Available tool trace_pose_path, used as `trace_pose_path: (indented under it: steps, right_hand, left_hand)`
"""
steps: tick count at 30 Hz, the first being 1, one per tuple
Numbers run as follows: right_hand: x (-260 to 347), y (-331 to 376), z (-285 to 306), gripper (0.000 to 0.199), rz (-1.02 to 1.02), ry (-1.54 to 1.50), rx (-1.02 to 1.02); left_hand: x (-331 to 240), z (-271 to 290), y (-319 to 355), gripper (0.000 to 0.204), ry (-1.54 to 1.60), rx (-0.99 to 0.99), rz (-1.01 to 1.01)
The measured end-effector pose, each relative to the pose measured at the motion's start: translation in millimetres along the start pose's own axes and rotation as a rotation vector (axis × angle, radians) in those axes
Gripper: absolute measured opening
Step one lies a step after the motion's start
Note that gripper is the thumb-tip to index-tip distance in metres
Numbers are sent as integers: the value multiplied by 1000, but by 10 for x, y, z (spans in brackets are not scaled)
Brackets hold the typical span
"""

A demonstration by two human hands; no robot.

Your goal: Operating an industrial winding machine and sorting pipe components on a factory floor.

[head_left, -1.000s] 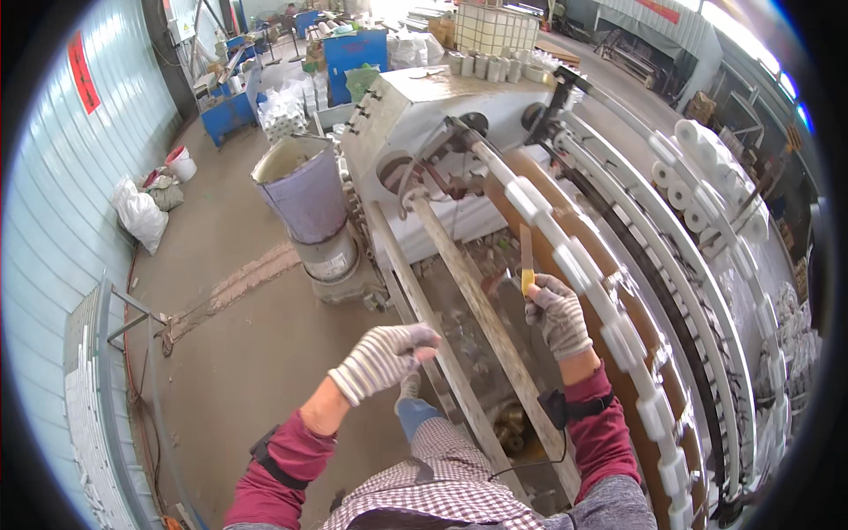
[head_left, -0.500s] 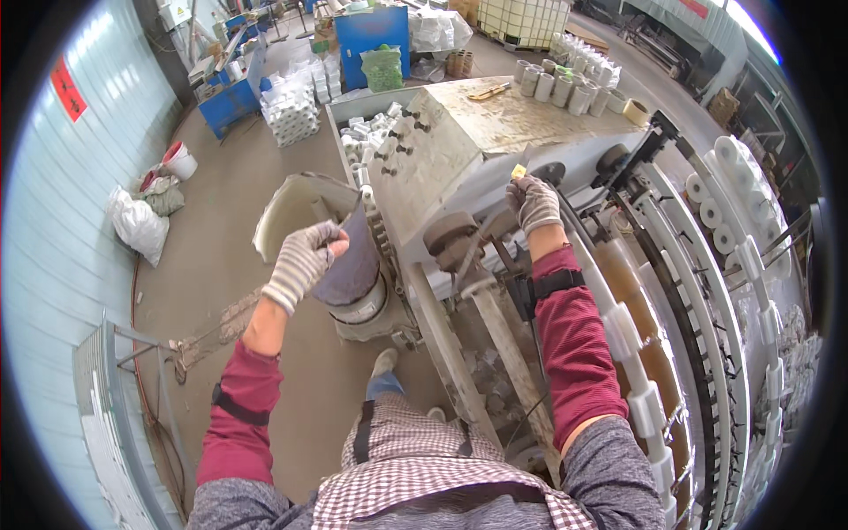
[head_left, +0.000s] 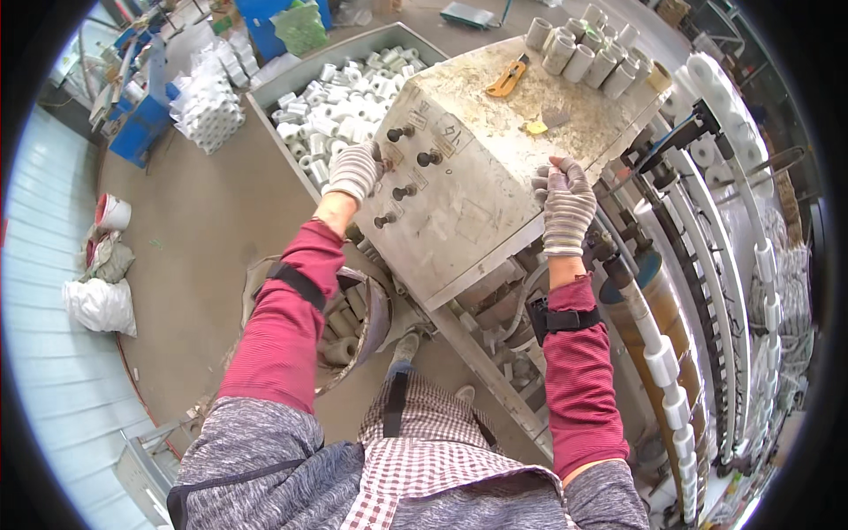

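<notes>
My left hand (head_left: 355, 174), in a striped glove with bare fingertips, is at the sloping metal panel (head_left: 473, 212) of a machine. Its fingers are bent and drawn together among several black knobs (head_left: 429, 159); what they touch or hold is hidden. At the right edge of the machine's worn top is my right hand (head_left: 566, 203), gloved alike, with loosely bent fingers apart and nothing in them. Just beyond it lies a small yellow-handled blade tool (head_left: 536, 127), flat on the top. An orange utility knife (head_left: 508, 78) rests farther back.
Several cardboard tubes (head_left: 579, 64) stand on the machine's back right corner. Behind the panel is a metal bin (head_left: 267, 99) of small white rolls. A tub (head_left: 382, 320) holding tubes stands below my left forearm. Rollers carrying white rolls (head_left: 661, 364) run along my right side.
My right hand has let go of the yellow-handled blade tool, which now lies on the machine top. My left hand has moved from above the tub to the knob panel. The view has shifted.
</notes>
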State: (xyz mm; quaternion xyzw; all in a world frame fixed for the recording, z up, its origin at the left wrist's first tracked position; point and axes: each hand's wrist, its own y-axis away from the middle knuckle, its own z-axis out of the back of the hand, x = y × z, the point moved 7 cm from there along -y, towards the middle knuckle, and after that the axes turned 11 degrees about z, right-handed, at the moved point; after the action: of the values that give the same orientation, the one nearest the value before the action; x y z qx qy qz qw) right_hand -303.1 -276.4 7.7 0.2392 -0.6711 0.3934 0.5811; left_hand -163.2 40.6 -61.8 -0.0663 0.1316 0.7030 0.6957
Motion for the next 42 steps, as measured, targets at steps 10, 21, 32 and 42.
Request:
trace_pose_path:
  steps: [10,21,32,42]
  right_hand:
    - [-445,60,-14,28,-288,-1107,-225]
    - [229,227,2201,32,-77,-731,-303]
    - [498,-526,4156,95,-79,-868,-619]
    - [455,-1175,5080,40,263,-889,-732]
  left_hand:
    - [646,-643,229,35,277,99,-82]
    - [-214,691,176,55,976,-21,-299]
    - [-6132,1096,2034,97,192,-332,-1368]
    - [-6781,243,2548,28,-32,87,-1404]
